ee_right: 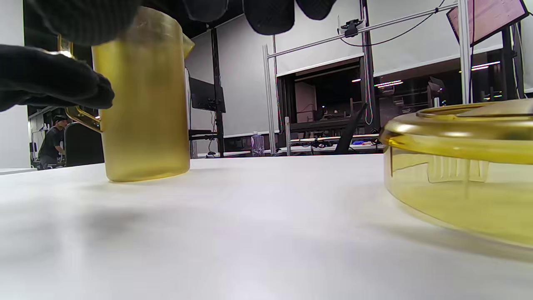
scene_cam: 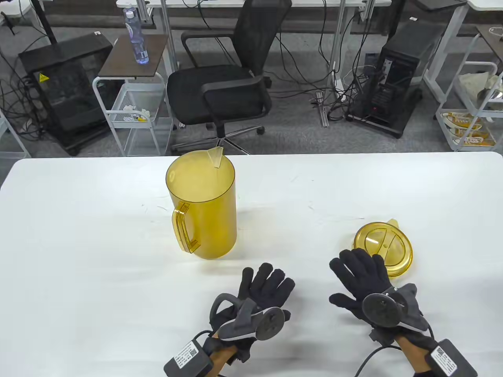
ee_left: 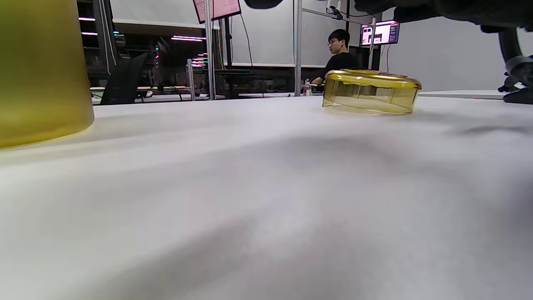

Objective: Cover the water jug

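Note:
A tall yellow see-through water jug (scene_cam: 204, 204) stands uncovered left of the table's middle, handle toward me; it also shows as jug (ee_right: 143, 100) and jug (ee_left: 41, 71). Its round yellow lid (scene_cam: 386, 248) lies flat on the table at the right, seen too as lid (ee_left: 370, 91) and lid (ee_right: 462, 166). My right hand (scene_cam: 359, 275) is spread just left of the lid, fingertips near its rim, holding nothing. My left hand (scene_cam: 267, 284) lies low over the table below the jug, fingers straight and empty.
The white table (scene_cam: 98, 275) runs wide around both hands. Beyond its far edge stand a black office chair (scene_cam: 224, 78), a small cart with a water bottle (scene_cam: 135, 37), and computer towers. A person sits in the background of the left wrist view.

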Demonstrator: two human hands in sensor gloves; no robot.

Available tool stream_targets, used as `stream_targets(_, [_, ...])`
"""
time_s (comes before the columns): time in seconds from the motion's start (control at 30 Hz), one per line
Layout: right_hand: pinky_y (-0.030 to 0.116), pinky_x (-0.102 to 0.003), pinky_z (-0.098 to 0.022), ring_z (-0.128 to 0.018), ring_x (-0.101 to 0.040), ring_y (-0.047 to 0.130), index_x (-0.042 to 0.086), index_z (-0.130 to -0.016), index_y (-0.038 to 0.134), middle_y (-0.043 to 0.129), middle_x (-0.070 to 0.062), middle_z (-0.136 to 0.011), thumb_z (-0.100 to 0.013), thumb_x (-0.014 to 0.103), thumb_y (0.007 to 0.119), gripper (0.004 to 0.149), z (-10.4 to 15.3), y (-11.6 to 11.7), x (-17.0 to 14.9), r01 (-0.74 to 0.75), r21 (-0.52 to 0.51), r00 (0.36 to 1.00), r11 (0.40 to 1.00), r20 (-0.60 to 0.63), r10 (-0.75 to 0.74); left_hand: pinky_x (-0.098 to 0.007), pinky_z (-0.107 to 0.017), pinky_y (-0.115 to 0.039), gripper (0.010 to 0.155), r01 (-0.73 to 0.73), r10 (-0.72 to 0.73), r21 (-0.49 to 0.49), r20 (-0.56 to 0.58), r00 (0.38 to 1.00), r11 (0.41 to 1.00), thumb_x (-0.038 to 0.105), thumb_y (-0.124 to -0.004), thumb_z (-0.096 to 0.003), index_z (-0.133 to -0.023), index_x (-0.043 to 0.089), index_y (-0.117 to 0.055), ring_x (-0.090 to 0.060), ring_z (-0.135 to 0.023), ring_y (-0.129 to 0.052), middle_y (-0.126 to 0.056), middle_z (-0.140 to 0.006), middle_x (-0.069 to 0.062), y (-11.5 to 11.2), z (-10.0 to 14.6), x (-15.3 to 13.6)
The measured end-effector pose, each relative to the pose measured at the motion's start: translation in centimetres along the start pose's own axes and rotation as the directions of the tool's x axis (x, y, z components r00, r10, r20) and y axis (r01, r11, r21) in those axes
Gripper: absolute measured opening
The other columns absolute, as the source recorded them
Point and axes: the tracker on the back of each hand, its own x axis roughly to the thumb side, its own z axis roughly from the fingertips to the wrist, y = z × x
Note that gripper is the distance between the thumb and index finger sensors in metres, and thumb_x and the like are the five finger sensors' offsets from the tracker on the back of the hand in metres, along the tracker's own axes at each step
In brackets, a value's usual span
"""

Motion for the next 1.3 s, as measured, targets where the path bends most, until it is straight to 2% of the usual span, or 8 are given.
stream_targets(0.4, [0.039,-0.071,-0.075,-0.112,-0.042,0.038,0.035,-0.114,0.038,0.044,-0.011,-0.124,-0.046,0.063,0.070,0.080,0.2,-0.3,-0.8,-0.009,-0.023,1.000,1.000,-0.024,0.009,-0.064,-0.085,-0.025,0.074,0.002,-0.003,0.018,0.023,1.000,1.000,0.057,-0.058,-0.0531,-0.118,0.031,-0.034,-0.035,-0.120,-0.023,-0.034,-0.131,-0.003,0.0,0.2,0.4])
stream_targets(0.8, [0.039,-0.071,-0.075,-0.112,-0.042,0.038,0.034,-0.114,0.037,0.043,-0.012,-0.124,-0.047,0.062,0.071,0.080,0.1,0.0,-3.5,-0.026,0.001,0.993,1.000,-0.117,0.026,-0.064,-0.085,-0.026,0.074,-0.007,0.007,0.044,0.005,1.000,0.999,0.057,-0.058,-0.0532,-0.118,0.031,-0.034,-0.035,-0.120,-0.025,-0.035,-0.131,-0.004,-0.1,0.2,0.1])
stream_targets(1.07, [0.035,-0.072,-0.074,-0.111,-0.046,0.032,0.034,-0.115,0.032,0.037,-0.016,-0.125,-0.048,0.061,0.071,0.082,-0.1,1.0,-5.7,-0.080,0.114,0.964,0.990,-0.245,0.106,-0.064,-0.085,-0.026,0.074,-0.012,0.012,0.053,0.009,1.000,0.999,0.057,-0.058,-0.0533,-0.118,0.031,-0.033,-0.035,-0.120,-0.026,-0.036,-0.131,-0.004,-0.2,0.3,0.2])
stream_targets(1.3, [0.030,-0.074,-0.073,-0.109,-0.049,0.023,0.035,-0.115,0.024,0.029,-0.019,-0.125,-0.048,0.062,0.072,0.086,-0.2,2.1,-7.8,-0.138,0.228,0.902,0.964,-0.372,0.217,-0.064,-0.085,-0.026,0.074,-0.014,0.014,0.057,0.013,1.000,0.998,0.057,-0.058,-0.0534,-0.118,0.031,-0.033,-0.035,-0.120,-0.026,-0.036,-0.131,-0.003,-0.1,0.3,0.3])
